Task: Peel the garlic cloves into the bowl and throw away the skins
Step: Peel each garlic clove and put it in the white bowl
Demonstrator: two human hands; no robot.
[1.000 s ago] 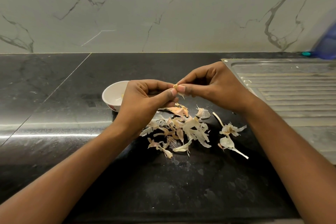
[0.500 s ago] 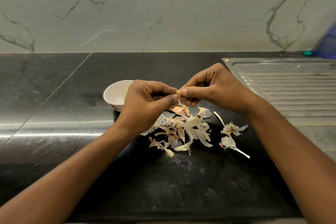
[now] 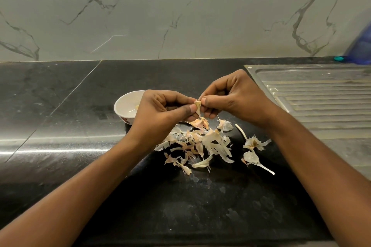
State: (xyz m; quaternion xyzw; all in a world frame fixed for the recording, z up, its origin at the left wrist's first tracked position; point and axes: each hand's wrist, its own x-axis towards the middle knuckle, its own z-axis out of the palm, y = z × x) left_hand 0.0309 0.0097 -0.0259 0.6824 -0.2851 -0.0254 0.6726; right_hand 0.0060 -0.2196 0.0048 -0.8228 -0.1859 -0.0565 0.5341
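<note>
Both my hands meet above the black counter, pinching one small garlic clove [image 3: 197, 106] between them. My left hand [image 3: 160, 112] holds it from the left with thumb and curled fingers. My right hand [image 3: 232, 96] pinches its top from the right. A strip of skin hangs down from the clove. A small white bowl [image 3: 125, 106] sits just left of my left hand, partly hidden by it, with a pale bit of garlic inside. A heap of loose garlic skins [image 3: 202, 144] lies on the counter below my hands.
More skins and a stalk piece [image 3: 254, 150] lie to the right of the heap. A steel sink drainboard [image 3: 321, 96] fills the right side. A blue object [image 3: 361, 48] stands at the far right by the marble wall. The black counter [image 3: 60, 106] stretches left.
My hands have stayed together on the clove, shifting slightly. The clove shows more between my fingertips now, with a strip of skin pulled down from it.
</note>
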